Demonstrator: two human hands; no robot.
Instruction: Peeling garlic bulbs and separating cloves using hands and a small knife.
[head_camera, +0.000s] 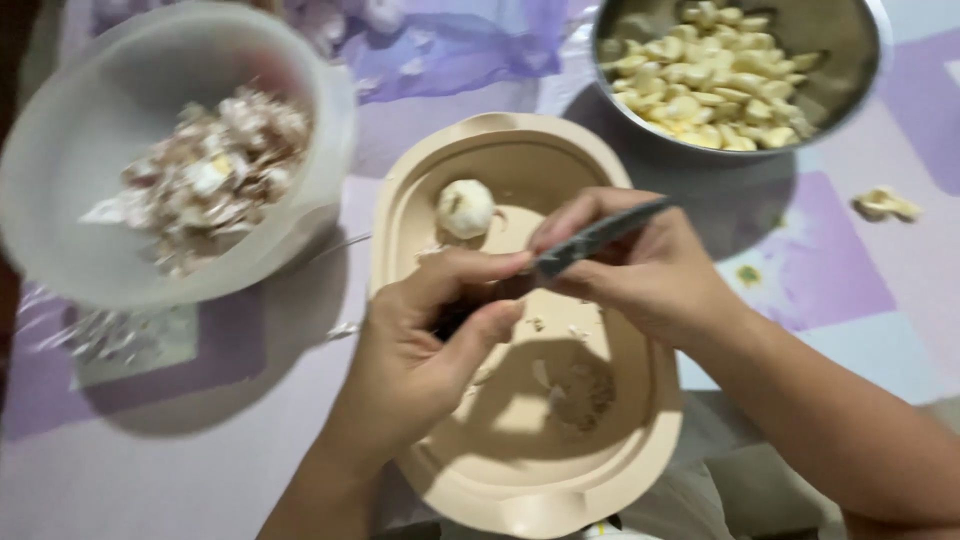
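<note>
Over the beige tray (640, 450), the left hand (420, 360) pinches a mostly hidden clove, likely small, light and slippery, best gripped by its sides, while the right hand (640, 270), at 3 o'clock, closes around a knife (595, 238).

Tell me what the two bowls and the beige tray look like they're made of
The bowl of peeled garlic cloves looks like stainless steel: grey, shiny rim. The bowl of garlic skins seems frosted translucent plastic, since light passes through its wall. The beige tray looks like matte moulded plastic, opaque with rounded edges, though melamine is possible.
</note>
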